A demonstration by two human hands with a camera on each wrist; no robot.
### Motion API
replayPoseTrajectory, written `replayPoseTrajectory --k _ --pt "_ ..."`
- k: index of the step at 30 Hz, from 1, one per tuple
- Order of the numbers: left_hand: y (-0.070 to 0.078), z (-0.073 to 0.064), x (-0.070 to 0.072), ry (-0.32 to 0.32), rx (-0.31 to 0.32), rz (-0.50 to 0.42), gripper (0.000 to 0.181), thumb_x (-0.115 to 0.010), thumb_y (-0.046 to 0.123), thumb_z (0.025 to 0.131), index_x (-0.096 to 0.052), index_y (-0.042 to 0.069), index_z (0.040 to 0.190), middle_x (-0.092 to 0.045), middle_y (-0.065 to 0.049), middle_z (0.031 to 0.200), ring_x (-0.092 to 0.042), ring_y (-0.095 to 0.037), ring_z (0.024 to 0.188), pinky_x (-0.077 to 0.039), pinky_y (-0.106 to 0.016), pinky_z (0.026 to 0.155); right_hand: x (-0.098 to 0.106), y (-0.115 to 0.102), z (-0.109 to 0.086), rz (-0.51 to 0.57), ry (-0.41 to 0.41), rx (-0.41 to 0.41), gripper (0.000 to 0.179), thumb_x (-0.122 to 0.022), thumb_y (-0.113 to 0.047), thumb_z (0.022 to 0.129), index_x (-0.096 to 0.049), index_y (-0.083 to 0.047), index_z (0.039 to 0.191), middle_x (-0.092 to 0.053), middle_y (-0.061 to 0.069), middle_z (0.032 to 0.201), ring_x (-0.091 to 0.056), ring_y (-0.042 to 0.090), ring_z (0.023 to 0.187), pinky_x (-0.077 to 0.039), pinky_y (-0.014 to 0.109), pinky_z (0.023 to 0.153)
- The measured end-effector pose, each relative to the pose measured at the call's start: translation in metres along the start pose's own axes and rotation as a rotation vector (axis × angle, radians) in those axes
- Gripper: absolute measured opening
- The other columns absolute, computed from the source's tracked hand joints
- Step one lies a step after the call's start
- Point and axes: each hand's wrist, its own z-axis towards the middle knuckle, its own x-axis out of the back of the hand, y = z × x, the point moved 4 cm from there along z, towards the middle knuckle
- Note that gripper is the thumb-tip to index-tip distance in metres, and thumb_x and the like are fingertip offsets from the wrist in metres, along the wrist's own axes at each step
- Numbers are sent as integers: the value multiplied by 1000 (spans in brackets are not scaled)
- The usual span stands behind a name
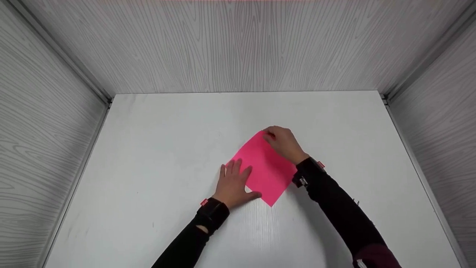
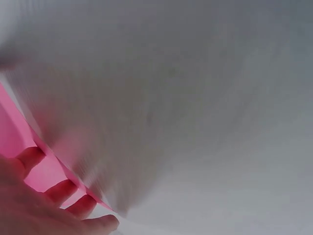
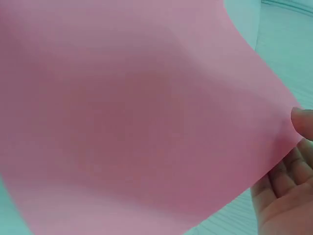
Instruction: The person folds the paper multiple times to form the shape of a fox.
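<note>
A bright pink sheet of paper (image 1: 266,167) lies turned cornerwise on the white table, one corner pointing toward the person. My right hand (image 1: 284,143) pinches its far corner between thumb and curled fingers; the right wrist view shows the paper (image 3: 146,117) bowing up toward that grip, with the thumb (image 3: 302,122) on its face. On the left side, my left hand (image 1: 233,186) spreads its fingers flat over the paper's left corner, the thumb by the near left edge. Fingertips of the left hand (image 2: 54,205) reach the paper's edge in the left wrist view.
The white tabletop (image 1: 167,149) surrounds the sheet. Grey wood-grain panels stand at the back (image 1: 241,48), the left (image 1: 44,123) and the right (image 1: 438,123). Each wrist carries a black strap with a small camera.
</note>
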Motion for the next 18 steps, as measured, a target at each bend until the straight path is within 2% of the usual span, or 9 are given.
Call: replayPoseTrajectory --k 2,4,10,14,18 --pt "0 3 0 0 0 -3 94 -77 65 84 -45 20 160 -34 -18 169 -28 -41 160 -24 -69 128 3 -2 -5 -29 -1 32 24 -67 -15 104 -74 -4 125 -76 14 117 -72 28 107 -59 41 94" --pt "0 5 1 2 3 -6 92 -75 64 86 -45 21 161 -34 -17 170 -28 -41 160 -25 -68 128 5 -4 -9 -41 -18 58 22 -68 -15 103 -76 -6 122 -77 12 118 -73 28 111 -60 43 98" --pt "-1 14 3 29 -10 -5 85 -74 59 89 -47 21 159 -36 -17 168 -31 -41 158 -28 -70 126 9 -5 -26 -83 -58 172 31 -73 -8 98 -75 -7 129 -78 11 126 -74 30 122 -60 44 104" --pt "-2 17 1 49 -1 -6 85 -76 58 88 -47 21 159 -38 -16 167 -32 -40 158 -24 -73 126 5 -5 -42 -180 -91 290 39 -74 -6 97 -72 -8 135 -73 12 138 -70 31 129 -59 43 104" --pt "-4 16 -1 53 20 -22 93 -77 58 87 -41 16 161 -36 -15 169 -30 -39 160 -19 -76 126 -1 -4 -57 -285 -115 391 42 -76 -8 95 -71 -9 138 -69 12 144 -66 30 135 -58 41 106"
